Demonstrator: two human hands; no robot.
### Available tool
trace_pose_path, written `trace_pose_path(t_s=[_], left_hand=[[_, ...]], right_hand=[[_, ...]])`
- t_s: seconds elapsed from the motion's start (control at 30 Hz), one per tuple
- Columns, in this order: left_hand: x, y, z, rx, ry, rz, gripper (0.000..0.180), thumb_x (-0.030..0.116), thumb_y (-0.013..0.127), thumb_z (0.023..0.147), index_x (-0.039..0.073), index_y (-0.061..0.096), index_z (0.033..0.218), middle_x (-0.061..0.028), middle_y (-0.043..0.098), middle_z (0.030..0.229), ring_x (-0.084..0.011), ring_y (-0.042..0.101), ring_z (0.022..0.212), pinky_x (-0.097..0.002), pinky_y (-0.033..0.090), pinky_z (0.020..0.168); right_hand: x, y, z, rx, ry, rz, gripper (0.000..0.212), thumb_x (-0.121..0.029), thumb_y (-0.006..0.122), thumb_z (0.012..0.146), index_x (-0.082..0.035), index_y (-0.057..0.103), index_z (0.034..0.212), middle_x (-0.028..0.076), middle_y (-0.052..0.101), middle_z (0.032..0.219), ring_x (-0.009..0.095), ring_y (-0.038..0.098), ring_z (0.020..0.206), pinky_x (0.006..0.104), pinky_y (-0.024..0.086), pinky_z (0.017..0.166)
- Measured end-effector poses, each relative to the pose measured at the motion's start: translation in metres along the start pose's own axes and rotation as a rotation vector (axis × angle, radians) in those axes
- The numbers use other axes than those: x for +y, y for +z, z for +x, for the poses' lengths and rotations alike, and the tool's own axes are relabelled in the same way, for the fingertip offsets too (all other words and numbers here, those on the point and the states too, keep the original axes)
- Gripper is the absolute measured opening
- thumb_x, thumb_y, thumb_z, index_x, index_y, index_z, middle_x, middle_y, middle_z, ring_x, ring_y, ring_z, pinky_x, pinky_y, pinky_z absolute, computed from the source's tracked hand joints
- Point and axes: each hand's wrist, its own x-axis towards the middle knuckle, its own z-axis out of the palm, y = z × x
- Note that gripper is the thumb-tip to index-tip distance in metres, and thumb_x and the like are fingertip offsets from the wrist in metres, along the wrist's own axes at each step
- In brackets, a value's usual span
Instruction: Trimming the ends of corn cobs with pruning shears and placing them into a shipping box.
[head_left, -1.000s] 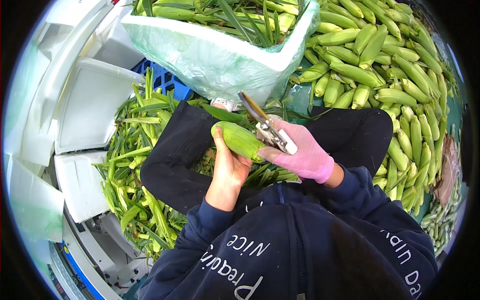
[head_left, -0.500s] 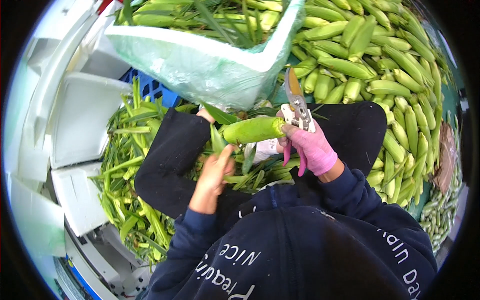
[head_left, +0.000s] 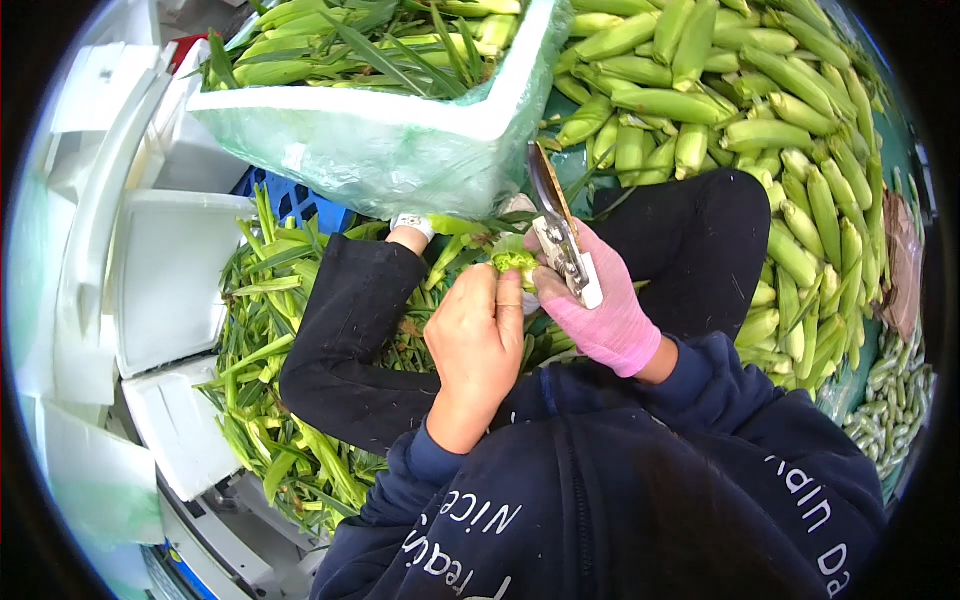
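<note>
My right hand (head_left: 605, 310), in a pink glove, wraps round a pair of pruning shears (head_left: 562, 240) whose blades point up and away from me. Its thumb and fingers also press against an ear of corn (head_left: 514, 262), seen nearly end-on with its green cut end toward me. My bare left hand (head_left: 474, 325) is closed at that same end, fingertips pinching the husk edge. Most of the ear is hidden behind the hands. Loose husks and leaves (head_left: 400, 345) lie below, between my crossed legs.
Ahead stands a foam box (head_left: 350, 115) wrapped in plastic, full of leafy corn. A large pile of trimmed ears (head_left: 810, 200) fills the right. Husks (head_left: 260, 350) heap at the left, beside white foam boxes (head_left: 175, 280) and a blue crate (head_left: 300, 200). Small green vegetables (head_left: 890, 400) lie far right.
The ear has turned from lying sideways to nearly end-on. My left hand has come up to its cut end. The shears in my right hand have tilted and shifted left.
</note>
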Motion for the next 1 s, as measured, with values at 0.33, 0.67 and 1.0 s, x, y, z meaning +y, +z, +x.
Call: trace_pose_path(t_s=[0.33, 0.67, 1.0], left_hand=[[-0.002, -0.025, 0.025, -0.368, -0.600, -1.363, 0.033, 0.033, 0.049, 0.102, 0.002, 0.056, 0.091, 0.0033, 0.043, 0.062, -0.0064, 0.043, 0.051, -0.0243, 0.045, 0.052], [0.004, 0.005, 0.045, -0.482, -0.842, -1.698, 0.032, 0.037, 0.047, 0.103, 0.006, 0.056, 0.103, 0.0072, 0.037, 0.062, -0.0063, 0.039, 0.051, -0.0271, 0.042, 0.054], [-0.022, 0.012, 0.151, -0.338, -0.357, -1.086, 0.024, 0.026, 0.055, 0.099, 0.003, 0.057, 0.099, -0.0031, 0.056, 0.076, -0.0156, 0.057, 0.068, -0.0312, 0.050, 0.069]], right_hand=[[-0.029, -0.041, -0.012, -0.074, 0.400, 1.088, 0.029, -0.008, 0.052, 0.094, 0.002, 0.050, 0.121, 0.006, 0.055, 0.086, 0.014, 0.052, 0.072, 0.0296, 0.048, 0.066], [-0.012, -0.072, -0.007, -0.150, 0.353, 1.537, 0.028, -0.013, 0.046, 0.096, 0.005, 0.052, 0.116, 0.004, 0.053, 0.076, 0.017, 0.051, 0.071, 0.0343, 0.043, 0.075], [-0.003, -0.201, -0.017, 0.458, -0.145, 0.820, 0.049, -0.019, 0.056, 0.096, -0.004, 0.041, 0.140, 0.010, 0.061, 0.118, 0.020, 0.062, 0.096, 0.0371, 0.051, 0.086]])
